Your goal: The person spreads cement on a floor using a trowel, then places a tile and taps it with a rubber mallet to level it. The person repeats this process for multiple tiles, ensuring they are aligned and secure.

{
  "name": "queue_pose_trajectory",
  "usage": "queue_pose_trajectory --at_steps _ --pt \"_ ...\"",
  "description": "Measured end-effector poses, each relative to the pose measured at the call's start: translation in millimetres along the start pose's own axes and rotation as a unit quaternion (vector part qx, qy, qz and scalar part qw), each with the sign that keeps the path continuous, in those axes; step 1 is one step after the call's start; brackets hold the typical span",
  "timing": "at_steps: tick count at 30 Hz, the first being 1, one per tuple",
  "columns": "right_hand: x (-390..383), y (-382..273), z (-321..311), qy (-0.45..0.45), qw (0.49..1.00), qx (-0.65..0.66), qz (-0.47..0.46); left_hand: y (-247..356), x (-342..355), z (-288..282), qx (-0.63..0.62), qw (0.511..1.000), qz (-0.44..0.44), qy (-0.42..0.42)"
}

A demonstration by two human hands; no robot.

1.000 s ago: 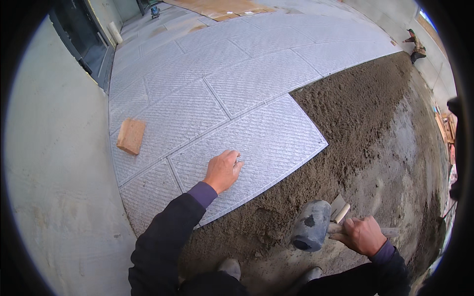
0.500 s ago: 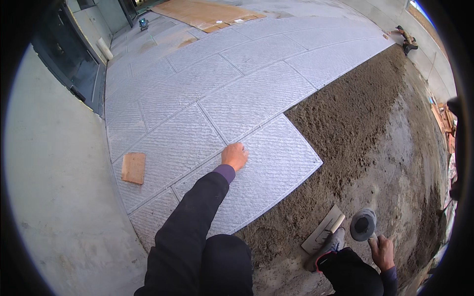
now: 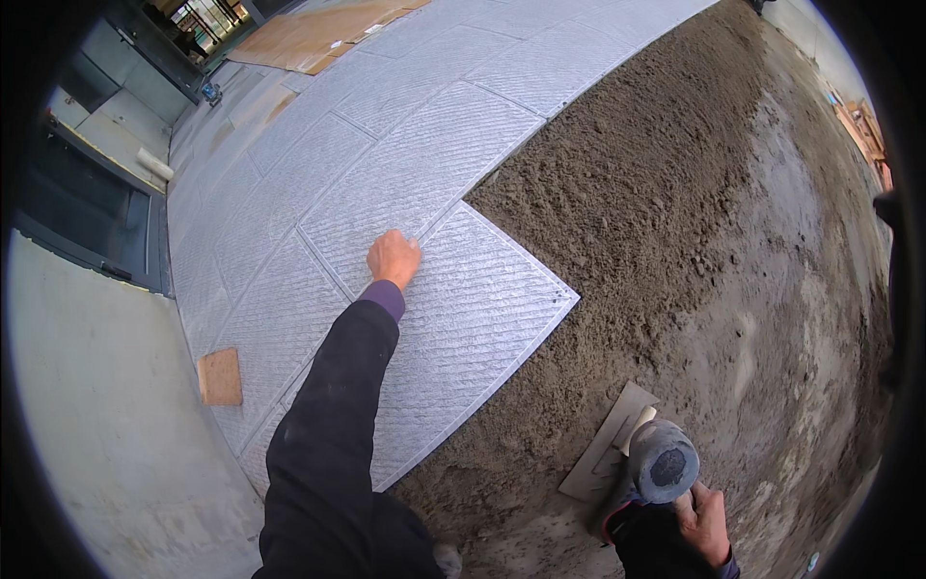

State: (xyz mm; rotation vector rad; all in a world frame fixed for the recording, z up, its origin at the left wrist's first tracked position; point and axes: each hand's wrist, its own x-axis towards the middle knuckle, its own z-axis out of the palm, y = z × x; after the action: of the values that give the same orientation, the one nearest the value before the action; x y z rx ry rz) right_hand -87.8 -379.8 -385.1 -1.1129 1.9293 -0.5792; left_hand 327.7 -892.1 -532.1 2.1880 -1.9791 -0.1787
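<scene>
My left hand (image 3: pixel 394 259), its fingers curled in, is at the joint between two grey ribbed stone slabs. What its fingers hold, if anything, is hidden. The nearer slab (image 3: pixel 473 309) ends in a bare corner pointing right over the brown mortar bed (image 3: pixel 617 174). My right hand (image 3: pixel 706 526) grips the handle of a mallet (image 3: pixel 666 463) with a round grey head and a dark face, held low at the front right. Partly behind the mallet head, a flat plastering trowel (image 3: pixel 600 454) with a pale handle leans by my foot.
A reddish-brown block (image 3: pixel 220 376) sits on the slabs at left, close to the concrete wall (image 3: pixel 96 386). Laid slabs stretch to brown sheets (image 3: pixel 289 41) at the back. A small blue-green device (image 3: pixel 211 94) stands near a doorway. Reddish boards (image 3: pixel 861 130) lie at far right.
The view has shifted, so the slabs appear further left and higher. My left hand has slid along the joint toward the far corner. The mallet has moved left, partly covering the trowel.
</scene>
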Motion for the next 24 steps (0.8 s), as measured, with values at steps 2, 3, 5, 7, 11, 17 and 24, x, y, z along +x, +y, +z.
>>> queue_pose_trajectory --at_steps 2,3,5,7,11,17,24 --pt "2 2 -3 0.01 1.0 0.014 -0.003 10 4 -3 0.017 1.0 -0.002 -0.014" --pt "3 3 -4 0.008 1.0 0.01 0.013 13 5 -5 0.032 0.999 -0.009 -0.029" --pt "4 5 -8 0.002 0.999 0.002 0.045 18 10 -6 0.013 0.998 -0.033 -0.049" --pt "5 7 -9 0.008 0.998 0.006 0.062 17 14 -4 0.002 0.997 -0.048 -0.06" --pt "8 8 -6 0.034 0.997 0.018 0.066 1 15 11 -0.037 0.999 -0.025 -0.009" --pt "15 4 3 0.013 0.997 0.021 0.078 -13 28 -12 -0.166 0.985 0.026 -0.028" --pt "26 -2 14 -0.013 0.996 0.004 0.085 -126 -89 -120 -0.257 0.964 0.011 -0.066"
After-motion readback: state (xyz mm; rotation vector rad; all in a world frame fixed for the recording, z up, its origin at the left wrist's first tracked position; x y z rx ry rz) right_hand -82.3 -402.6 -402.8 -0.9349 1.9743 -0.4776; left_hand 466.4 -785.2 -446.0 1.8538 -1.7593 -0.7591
